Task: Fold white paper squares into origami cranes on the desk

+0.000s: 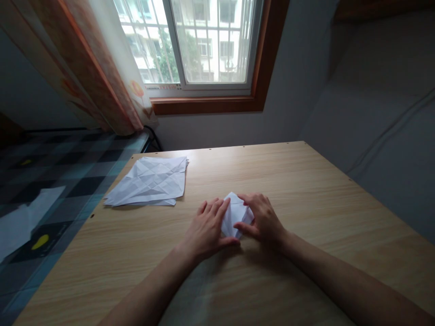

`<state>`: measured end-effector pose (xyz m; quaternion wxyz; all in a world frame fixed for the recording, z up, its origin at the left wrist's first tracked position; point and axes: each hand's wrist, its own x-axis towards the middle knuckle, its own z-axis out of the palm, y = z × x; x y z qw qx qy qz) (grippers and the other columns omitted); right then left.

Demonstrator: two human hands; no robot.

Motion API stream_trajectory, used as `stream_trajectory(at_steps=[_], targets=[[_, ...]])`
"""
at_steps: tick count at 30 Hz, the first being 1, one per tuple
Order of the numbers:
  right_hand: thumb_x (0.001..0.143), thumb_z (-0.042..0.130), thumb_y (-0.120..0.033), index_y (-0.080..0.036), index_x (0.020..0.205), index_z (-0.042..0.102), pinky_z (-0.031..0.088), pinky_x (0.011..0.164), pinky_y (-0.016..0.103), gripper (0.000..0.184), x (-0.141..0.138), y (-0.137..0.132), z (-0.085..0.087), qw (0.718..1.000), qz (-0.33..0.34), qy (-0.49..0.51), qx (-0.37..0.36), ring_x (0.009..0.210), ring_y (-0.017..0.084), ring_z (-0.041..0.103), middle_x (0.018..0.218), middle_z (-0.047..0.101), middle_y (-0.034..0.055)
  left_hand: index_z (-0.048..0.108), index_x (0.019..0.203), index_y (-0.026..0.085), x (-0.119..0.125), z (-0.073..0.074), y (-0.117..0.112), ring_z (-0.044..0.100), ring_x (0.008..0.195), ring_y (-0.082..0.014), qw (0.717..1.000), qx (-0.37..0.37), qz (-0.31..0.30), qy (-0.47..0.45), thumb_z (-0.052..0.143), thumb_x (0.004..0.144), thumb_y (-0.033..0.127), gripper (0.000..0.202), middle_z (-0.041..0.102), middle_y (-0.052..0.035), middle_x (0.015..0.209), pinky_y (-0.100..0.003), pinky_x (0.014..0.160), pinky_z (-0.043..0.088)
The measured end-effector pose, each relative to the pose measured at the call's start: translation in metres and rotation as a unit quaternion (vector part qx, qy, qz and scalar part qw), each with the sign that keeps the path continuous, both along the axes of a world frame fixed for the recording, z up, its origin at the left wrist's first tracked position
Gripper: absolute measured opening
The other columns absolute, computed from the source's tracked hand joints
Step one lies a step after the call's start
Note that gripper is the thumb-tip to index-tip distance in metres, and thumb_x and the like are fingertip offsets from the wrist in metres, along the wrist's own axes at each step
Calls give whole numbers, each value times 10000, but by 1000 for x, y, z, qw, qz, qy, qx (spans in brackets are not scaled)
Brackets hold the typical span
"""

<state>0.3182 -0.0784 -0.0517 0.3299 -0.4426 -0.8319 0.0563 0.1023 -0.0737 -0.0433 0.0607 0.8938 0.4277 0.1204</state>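
A small white sheet of folded paper [234, 215] lies on the wooden table between my two hands. My left hand [210, 226] rests flat at its left side, fingers stretched out, the index fingertip on the paper's left edge and the thumb by its lower corner. From the right, my right hand [263, 219] grips the paper with bent fingers, its index fingertip near the top and its thumb on a raised flap. The underside of the paper and some of my right fingers are hidden.
A stack of creased white paper sheets [156, 179] lies at the table's [322, 203] far left. Left of the table is a checked cloth surface [84, 167] with loose white paper [20, 222] on it. Behind are a window [214, 45] and an orange-patterned curtain [91, 59].
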Motion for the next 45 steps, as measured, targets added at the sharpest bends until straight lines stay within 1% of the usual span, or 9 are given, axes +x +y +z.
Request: stream_trajectory(at_steps=[3, 6, 10, 18, 26, 31, 34, 39, 45], targets=[[804, 694, -373, -172, 1090, 642, 402, 914, 444, 354, 0, -1, 2, 999, 4, -26, -25, 937, 270, 545, 973, 652, 95, 238, 1491, 184, 0, 0, 0, 486, 1253, -341, 998, 19, 3, -55, 707, 639, 701, 1101, 505, -178, 1363, -528, 1086, 328], [793, 665, -246, -179, 1015, 669, 387, 940, 436, 232, 0, 0, 3, 998, 8, -44, -53, 939, 254, 548, 967, 649, 81, 393, 1377, 175, -1, 2, 1, 536, 1150, -340, 996, 30, 7, -88, 790, 553, 658, 1035, 550, -166, 1259, -505, 1010, 413], [758, 591, -151, -179, 1037, 671, 386, 961, 428, 292, 6, 3, 6, 995, 29, -50, -82, 991, 250, 549, 1027, 643, 88, 543, 1073, 180, -4, 5, 3, 588, 1017, -300, 993, 38, -1, -112, 832, 520, 612, 759, 612, -119, 1091, -462, 916, 474], [661, 593, -139, -181, 1125, 640, 391, 987, 461, 469, 26, 16, 6, 991, 98, -40, -87, 1084, 267, 545, 1168, 627, 105, 532, 666, 193, -12, 5, 10, 623, 860, -231, 992, 38, -36, -115, 758, 630, 650, 511, 651, -69, 899, -392, 831, 491], [795, 596, -134, -217, 1020, 682, 449, 958, 435, 255, 33, 23, 3, 990, 127, -20, -56, 1067, 230, 598, 1113, 681, 77, 592, 724, 189, -15, 1, 14, 666, 891, -243, 990, 64, -59, -108, 699, 727, 623, 447, 685, -101, 981, -381, 822, 512], [949, 508, -200, -208, 905, 688, 508, 876, 372, 185, 30, 25, -1, 991, 133, 0, 5, 951, 199, 657, 965, 730, 72, 591, 1109, 164, -13, 3, 12, 667, 938, -268, 989, 76, -51, -114, 704, 719, 629, 617, 690, -120, 1033, -401, 863, 510], [963, 483, -207, -203, 910, 685, 536, 801, 323, 209, 28, 24, -4, 995, 100, 15, 5, 880, 183, 675, 953, 727, 77, 556, 1202, 165, -13, 4, 11, 660, 949, -277, 991, 70, -51, -102, 657, 748, 651, 673, 679, -126, 1059, -414, 868, 503], [946, 516, -220, -204, 852, 686, 541, 745, 288, 195, 26, 23, -5, 995, 82, 59, -11, 804, 167, 685, 891, 725, 61, 614, 1074, 184, -14, 8, 10, 656, 916, -244, 994, 64, -48, -78, 529, 895, 529, 397, 674, -113, 1035, -395, 841, 497], [903, 579, -267, -206, 729, 638, 535, 682, 295, 193, 25, 24, -5, 985, 54, 143, -75, 741, 169, 659, 812, 696, 47, 627, 955, 193, -13, 10, 9, 655, 884, -223, 992, 78, -54, -82, 507, 925, 398, 239, 678, -94, 975, -370, 811, 497]])
